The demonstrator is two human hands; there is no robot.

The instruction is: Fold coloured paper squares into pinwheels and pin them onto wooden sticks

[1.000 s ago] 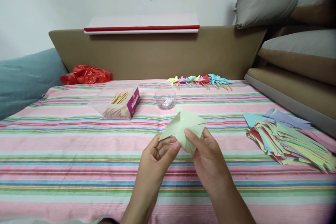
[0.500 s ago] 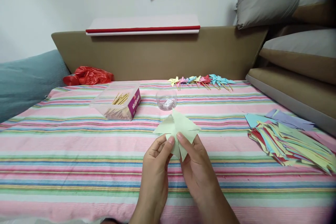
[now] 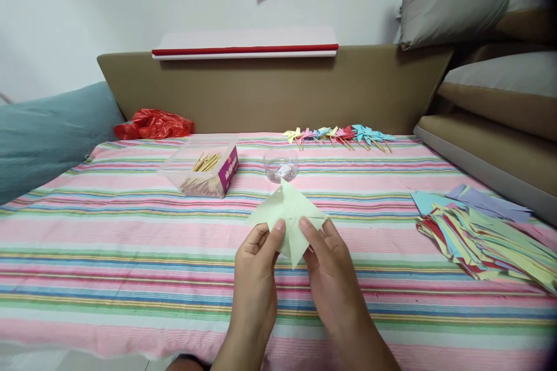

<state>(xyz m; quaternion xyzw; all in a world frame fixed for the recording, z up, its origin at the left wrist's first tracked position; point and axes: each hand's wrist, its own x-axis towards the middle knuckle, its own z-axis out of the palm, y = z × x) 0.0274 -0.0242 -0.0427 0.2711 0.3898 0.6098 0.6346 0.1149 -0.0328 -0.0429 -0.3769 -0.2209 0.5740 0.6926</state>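
Note:
I hold a pale green paper piece with pointed flaps above the striped cloth. My left hand pinches its lower left part between thumb and fingers. My right hand pinches its lower right flap, thumb on top. Just beyond the paper stands a small clear cup with tiny items in it. A clear box of wooden sticks lies to the left of the cup. A row of finished coloured paper pinwheels lies at the far edge.
A stack of cut coloured paper lies at the right. A red plastic bag sits at the back left by a teal cushion. Brown cushions are piled at the right; the striped cloth covers the surface.
The paper has been turned in my hands so one pointed flap now hangs down between them. Both hands shifted slightly and the view moved a little left.

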